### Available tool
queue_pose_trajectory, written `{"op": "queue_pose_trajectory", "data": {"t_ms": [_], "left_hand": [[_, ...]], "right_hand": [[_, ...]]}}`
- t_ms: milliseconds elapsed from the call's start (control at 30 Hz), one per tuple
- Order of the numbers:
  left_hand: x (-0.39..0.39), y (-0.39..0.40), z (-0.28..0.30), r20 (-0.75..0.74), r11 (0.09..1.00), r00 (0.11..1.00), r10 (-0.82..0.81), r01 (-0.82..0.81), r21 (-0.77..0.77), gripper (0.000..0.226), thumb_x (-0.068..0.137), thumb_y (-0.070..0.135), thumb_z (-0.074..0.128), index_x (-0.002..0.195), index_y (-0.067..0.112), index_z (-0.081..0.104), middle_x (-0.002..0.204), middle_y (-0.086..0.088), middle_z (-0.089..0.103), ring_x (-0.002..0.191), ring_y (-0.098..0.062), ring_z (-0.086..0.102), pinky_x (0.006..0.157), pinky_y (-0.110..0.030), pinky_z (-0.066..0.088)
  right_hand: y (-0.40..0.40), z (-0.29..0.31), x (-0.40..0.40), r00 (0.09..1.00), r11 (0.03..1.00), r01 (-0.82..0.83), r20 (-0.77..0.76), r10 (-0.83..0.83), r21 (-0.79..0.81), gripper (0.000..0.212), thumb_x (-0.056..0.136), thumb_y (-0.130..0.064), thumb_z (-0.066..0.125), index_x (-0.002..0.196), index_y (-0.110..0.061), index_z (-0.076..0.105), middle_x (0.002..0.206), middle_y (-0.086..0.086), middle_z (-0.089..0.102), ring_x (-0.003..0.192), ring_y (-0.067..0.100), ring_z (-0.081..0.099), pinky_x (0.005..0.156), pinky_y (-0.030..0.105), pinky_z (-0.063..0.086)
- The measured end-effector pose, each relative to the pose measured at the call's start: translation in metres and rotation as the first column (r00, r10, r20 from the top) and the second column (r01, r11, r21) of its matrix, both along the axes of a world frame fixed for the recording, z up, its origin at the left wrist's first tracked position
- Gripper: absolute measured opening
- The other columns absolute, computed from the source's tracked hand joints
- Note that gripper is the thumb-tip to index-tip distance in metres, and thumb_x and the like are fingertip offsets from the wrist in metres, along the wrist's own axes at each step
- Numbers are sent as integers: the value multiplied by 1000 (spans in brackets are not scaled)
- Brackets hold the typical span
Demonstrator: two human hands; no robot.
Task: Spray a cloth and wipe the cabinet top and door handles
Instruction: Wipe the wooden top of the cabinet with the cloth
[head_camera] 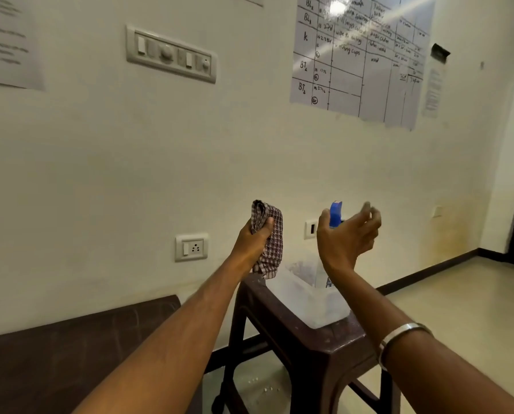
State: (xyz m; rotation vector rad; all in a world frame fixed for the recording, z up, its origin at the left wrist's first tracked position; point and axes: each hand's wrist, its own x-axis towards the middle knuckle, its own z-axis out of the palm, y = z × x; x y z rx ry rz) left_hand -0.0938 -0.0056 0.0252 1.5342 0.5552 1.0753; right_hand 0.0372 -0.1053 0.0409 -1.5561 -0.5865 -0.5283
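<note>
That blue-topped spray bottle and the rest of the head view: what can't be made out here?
- Blue-topped spray bottle: body hidden behind the right hand; grip unclear.
- Checked brown-and-white cloth: partly bunched inside the left hand.
- Handwritten wall chart: glare, writing too small, top cut off.
- Dark brown plastic stool: legs cut by the bottom edge.
- Cabinet: not in view.

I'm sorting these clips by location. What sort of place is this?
Probably an office or work room in a building, not a kitchen. A hand-drawn schedule chart and printed notices are stuck on the plain wall, with a switch panel, and a brown plastic stool stands on the tiled floor.
</note>
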Motion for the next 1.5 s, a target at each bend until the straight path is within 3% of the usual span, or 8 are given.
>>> {"op": "queue_pose_trajectory", "data": {"t_ms": [167,367,767,933,1133,1267,1367,1500], "left_hand": [[-37,-18,0,67,994,998,-18,25,-109,33,89,46,60,112,23,62,110,-5,70,101,-22,67,93,-42,53],[-81,-23,-1,247,953,965,-93,158,-259,44,89,41,62,117,7,64,111,-18,70,99,-33,69,83,-47,57],[-170,26,-48,202,955,979,-13,71,-287,51,91,53,50,117,11,65,118,-16,68,109,-31,65,98,-50,49],[-208,46,-73,56,955,989,137,-117,-273,46,91,59,43,102,22,68,101,-8,74,93,-22,72,76,-34,58],[-245,72,-114,-326,941,909,258,-313,-127,84,77,78,35,130,15,53,122,-12,65,109,-26,64,91,-43,53],[-270,80,-165,-658,877,594,463,-415,242,83,83,78,29,146,23,32,150,-3,34,138,-24,32,113,-51,27],[-293,82,-210,-646,702,273,713,-295,649,71,87,71,26,140,26,39,142,4,39,134,-15,30,115,-42,19],[-309,88,-251,-546,583,206,812,-275,764,67,89,66,23,141,27,41,143,8,43,135,-11,32,118,-37,12]], "right_hand": [[-13,2,-58,905,932,-361,239,351,-1,32,91,-14,58,122,-10,53,123,8,44,112,19,48,100,41,44],[2,-11,-108,509,498,-859,-318,800,-123,54,95,-32,57,140,-5,41,132,10,56,111,19,59,83,24,51],[77,-49,-186,-55,39,-976,-417,907,214,33,90,-21,64,121,-16,50,111,15,68,95,27,72,77,40,59],[104,-72,-208,-308,-195,-947,-542,782,256,48,87,-17,68,127,-23,42,119,18,62,101,31,69,80,43,58],[152,-115,-226,-123,-42,-988,-593,796,148,42,88,-6,61,126,-15,44,108,20,67,86,32,73,71,42,60],[184,-149,-225,23,101,-990,-601,799,97,42,90,-7,60,127,-16,42,111,15,65,89,29,71,73,39,60],[207,-168,-216,278,269,-958,-575,769,-103,48,88,-8,62,131,-12,42,117,13,63,92,25,68,76,37,59],[243,-185,-197,533,427,-845,-457,712,-321,45,88,-9,62,129,-10,45,113,13,63,78,18,60,59,25,51]]}}
